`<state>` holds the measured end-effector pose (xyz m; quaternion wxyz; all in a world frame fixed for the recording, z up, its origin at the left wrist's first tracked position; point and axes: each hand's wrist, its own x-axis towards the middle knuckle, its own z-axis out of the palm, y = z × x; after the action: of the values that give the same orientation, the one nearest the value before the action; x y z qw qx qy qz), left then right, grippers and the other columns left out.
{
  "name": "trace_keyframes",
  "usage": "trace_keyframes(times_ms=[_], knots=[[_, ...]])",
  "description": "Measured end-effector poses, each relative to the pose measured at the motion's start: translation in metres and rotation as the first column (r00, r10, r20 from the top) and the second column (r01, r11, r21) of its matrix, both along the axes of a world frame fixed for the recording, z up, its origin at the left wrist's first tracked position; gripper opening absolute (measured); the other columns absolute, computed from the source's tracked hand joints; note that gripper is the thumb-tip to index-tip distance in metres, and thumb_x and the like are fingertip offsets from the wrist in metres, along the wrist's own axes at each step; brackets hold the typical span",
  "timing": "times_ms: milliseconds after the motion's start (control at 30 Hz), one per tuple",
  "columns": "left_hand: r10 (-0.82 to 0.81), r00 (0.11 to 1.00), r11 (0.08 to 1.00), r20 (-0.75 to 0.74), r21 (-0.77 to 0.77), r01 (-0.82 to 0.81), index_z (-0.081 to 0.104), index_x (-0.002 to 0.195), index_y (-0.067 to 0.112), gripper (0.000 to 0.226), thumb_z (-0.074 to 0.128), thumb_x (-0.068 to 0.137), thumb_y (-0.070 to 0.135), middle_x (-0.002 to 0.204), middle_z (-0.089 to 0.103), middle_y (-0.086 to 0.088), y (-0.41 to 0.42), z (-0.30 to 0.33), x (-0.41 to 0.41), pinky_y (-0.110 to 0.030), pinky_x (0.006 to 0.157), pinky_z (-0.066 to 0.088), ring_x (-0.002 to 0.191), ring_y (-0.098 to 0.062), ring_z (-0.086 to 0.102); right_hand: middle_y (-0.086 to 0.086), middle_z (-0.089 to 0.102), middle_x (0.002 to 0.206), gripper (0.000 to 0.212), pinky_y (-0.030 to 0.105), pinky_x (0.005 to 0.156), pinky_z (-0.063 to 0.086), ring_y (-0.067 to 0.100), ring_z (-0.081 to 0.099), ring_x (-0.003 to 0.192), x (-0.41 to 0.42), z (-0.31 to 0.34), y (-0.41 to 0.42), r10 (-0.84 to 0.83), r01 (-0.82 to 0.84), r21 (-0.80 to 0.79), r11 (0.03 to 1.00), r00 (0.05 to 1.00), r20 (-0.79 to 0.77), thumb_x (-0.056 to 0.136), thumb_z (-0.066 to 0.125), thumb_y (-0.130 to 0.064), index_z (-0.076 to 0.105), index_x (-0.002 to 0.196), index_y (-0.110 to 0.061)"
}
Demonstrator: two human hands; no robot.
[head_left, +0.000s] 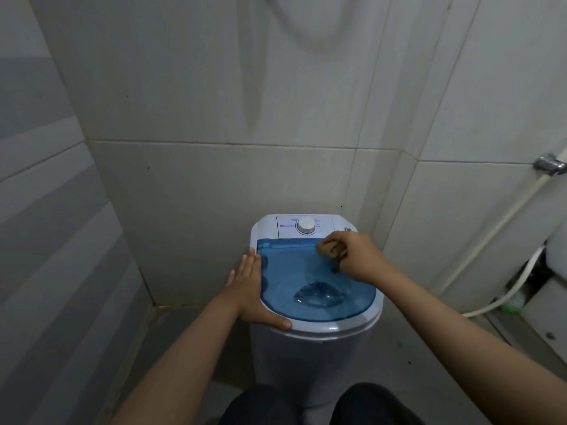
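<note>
A small white washing machine stands in a tiled corner, its blue see-through lid closed. A white dial sits on the panel behind the lid. My left hand rests flat with straight fingers on the machine's left rim, thumb along the front edge. My right hand is curled over the lid's far right part and grips a small brown pad against the blue plastic. Something dark shows under that hand's fingers; I cannot tell what it is.
Tiled walls close in on the left and behind the machine. At the right wall a metal tap feeds a white hose that runs down to the floor by a green brush. My dark-clothed knees are at the bottom.
</note>
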<state>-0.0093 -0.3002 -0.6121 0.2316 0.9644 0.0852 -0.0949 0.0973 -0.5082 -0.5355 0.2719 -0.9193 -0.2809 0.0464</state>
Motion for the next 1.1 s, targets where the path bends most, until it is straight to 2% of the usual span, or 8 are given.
trace_keyframes(times_ms=[33,100,233,600,767,833,967,1100], knots=[[0.0,1.0,1.0,-0.002,0.009,0.0,-0.026,0.145,0.013,0.167,0.06,0.024,0.089,0.153,-0.035,-0.003,0.0,0.0,0.0,-0.044,0.114,-0.013,0.141,-0.021,-0.03,0.001,0.062,0.086,0.042,0.025,0.074,0.053,0.016,0.058,0.083,0.01,-0.007,0.0,-0.056,0.056,0.005,0.998,0.998,0.027,0.07,0.041,0.016,0.066,0.091,-0.01],[0.002,1.0,1.0,-0.003,0.024,-0.002,-0.027,0.145,0.013,0.164,0.065,0.03,0.085,0.153,-0.036,-0.003,0.001,-0.002,0.001,-0.043,0.114,-0.014,0.141,-0.021,-0.03,0.001,0.066,0.09,0.035,0.036,0.088,0.05,0.023,0.062,0.095,0.026,-0.026,0.008,-0.128,0.131,-0.065,0.989,0.991,0.049,0.071,0.041,0.011,0.059,0.078,-0.019],[-0.003,1.0,1.0,0.005,0.025,0.003,-0.028,0.144,0.013,0.161,0.068,0.035,0.083,0.151,-0.038,-0.002,0.002,-0.005,0.002,-0.044,0.115,-0.013,0.141,-0.021,-0.031,0.017,0.061,0.115,0.027,0.041,0.094,0.046,0.034,0.055,0.109,0.03,-0.048,0.038,-0.132,0.186,-0.267,0.946,0.969,0.21,0.082,0.049,-0.001,0.06,0.107,-0.006],[-0.006,1.0,1.0,0.01,0.015,0.006,-0.031,0.143,0.015,0.162,0.069,0.034,0.083,0.152,-0.038,0.0,0.001,-0.006,0.002,-0.047,0.117,-0.01,0.14,-0.019,-0.032,0.017,0.057,0.122,0.032,0.044,0.089,0.05,0.035,0.053,0.116,0.013,-0.04,0.126,0.284,-0.145,-0.48,0.865,0.93,0.232,0.086,0.05,-0.004,0.053,0.118,-0.004],[-0.003,1.0,1.0,0.004,0.023,0.003,-0.029,0.144,0.013,0.162,0.067,0.033,0.084,0.152,-0.038,-0.001,0.001,-0.006,0.002,-0.046,0.118,-0.009,0.14,-0.019,-0.032,0.015,0.062,0.114,0.033,0.037,0.091,0.044,0.03,0.055,0.111,0.002,-0.038,0.095,0.442,-0.351,-0.355,0.866,0.87,0.22,0.082,0.047,0.005,0.061,0.11,-0.005],[-0.007,1.0,1.0,-0.002,0.025,0.007,-0.029,0.144,0.013,0.165,0.063,0.029,0.087,0.151,-0.039,-0.001,0.001,-0.005,0.002,-0.046,0.117,-0.01,0.14,-0.02,-0.033,0.011,0.061,0.12,0.043,0.029,0.096,0.038,0.026,0.052,0.115,-0.008,-0.037,0.078,0.491,-0.428,-0.307,0.85,0.854,0.172,0.079,0.05,0.007,0.06,0.119,-0.008],[-0.012,1.0,1.0,-0.025,0.027,0.012,-0.028,0.144,0.013,0.168,0.055,0.021,0.092,0.152,-0.038,-0.002,0.0,0.0,0.0,-0.045,0.116,-0.01,0.14,-0.021,-0.032,0.004,0.052,0.136,0.06,0.034,0.107,0.036,0.022,0.045,0.126,-0.029,-0.034,0.048,0.563,-0.499,-0.373,0.782,0.823,0.079,0.076,0.06,0.003,0.052,0.131,-0.018],[0.006,0.999,0.996,-0.053,0.094,-0.001,-0.026,0.145,0.01,0.168,0.053,0.022,0.093,0.154,-0.032,-0.005,-0.007,0.011,-0.003,-0.047,0.116,-0.009,0.142,-0.022,-0.028,-0.001,0.059,0.128,0.051,0.037,0.1,0.047,0.02,0.055,0.115,-0.052,-0.015,0.023,0.555,-0.51,-0.428,0.746,0.831,-0.022,0.079,0.063,-0.006,0.056,0.126,-0.026]])
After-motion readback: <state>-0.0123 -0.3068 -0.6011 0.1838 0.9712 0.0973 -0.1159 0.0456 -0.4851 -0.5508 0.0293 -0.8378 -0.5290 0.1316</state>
